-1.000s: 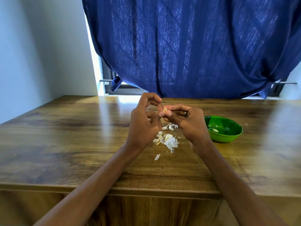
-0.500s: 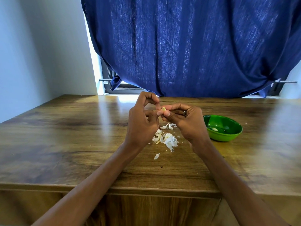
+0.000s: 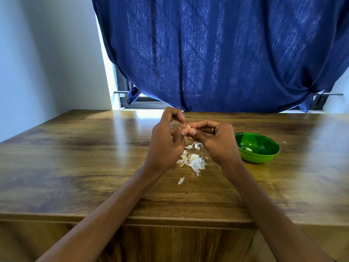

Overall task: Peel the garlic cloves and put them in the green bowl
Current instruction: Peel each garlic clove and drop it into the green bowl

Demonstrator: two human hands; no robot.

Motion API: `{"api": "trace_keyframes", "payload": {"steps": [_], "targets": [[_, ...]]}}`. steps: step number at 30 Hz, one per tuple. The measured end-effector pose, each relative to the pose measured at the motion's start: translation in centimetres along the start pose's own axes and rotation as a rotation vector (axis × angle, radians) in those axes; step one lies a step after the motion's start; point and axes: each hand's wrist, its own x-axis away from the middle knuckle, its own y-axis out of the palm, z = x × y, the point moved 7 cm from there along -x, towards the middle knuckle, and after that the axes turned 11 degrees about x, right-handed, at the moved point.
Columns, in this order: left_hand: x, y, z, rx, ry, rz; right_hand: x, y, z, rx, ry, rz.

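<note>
Above the middle of the wooden table (image 3: 79, 163) both my hands meet around one small garlic clove (image 3: 188, 127). My left hand (image 3: 166, 142) pinches it from the left with thumb and forefinger, and my right hand (image 3: 215, 142) pinches it from the right. Most of the clove is hidden by the fingertips. Below the hands lie two unpeeled cloves (image 3: 192, 147) and a heap of white garlic skins (image 3: 194, 162). The green bowl (image 3: 264, 157) stands to the right of my right hand with one peeled clove (image 3: 248, 149) inside.
A loose flake of skin (image 3: 181, 180) lies nearer the table's front edge. A dark blue curtain (image 3: 217, 53) hangs over the window behind the table. A pale wall (image 3: 47, 63) runs along the left side.
Both hands have risen slightly with the clove and my left fingers have shifted on it. The bowl and the skins have not moved.
</note>
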Motion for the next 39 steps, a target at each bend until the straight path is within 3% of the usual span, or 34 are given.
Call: {"api": "trace_keyframes", "payload": {"steps": [39], "targets": [[-0.26, -0.5, 0.84, -0.104, 0.042, 0.07, -0.05, -0.08, 0.01, -0.032, 0.0, 0.026]]}}
